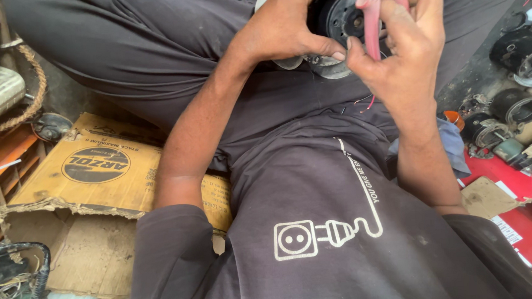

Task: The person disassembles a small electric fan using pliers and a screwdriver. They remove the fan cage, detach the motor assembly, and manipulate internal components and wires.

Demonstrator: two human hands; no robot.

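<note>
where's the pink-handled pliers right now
In the head view, top right: the pink-handled pliers are gripped in the right hand, beside the dark motor the left hand steadies.

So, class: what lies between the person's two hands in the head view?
The pink-handled pliers, gripped by the right hand, and the dark round motor, held by the left hand.

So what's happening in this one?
A seated person holds a small round electric motor over their lap. The left hand steadies its housing, while the right hand grips pink-handled pliers pointed at the motor's dark end. Thin wires hang beneath it. Flattened cardboard lies on one side, more motor parts on the other.
</note>
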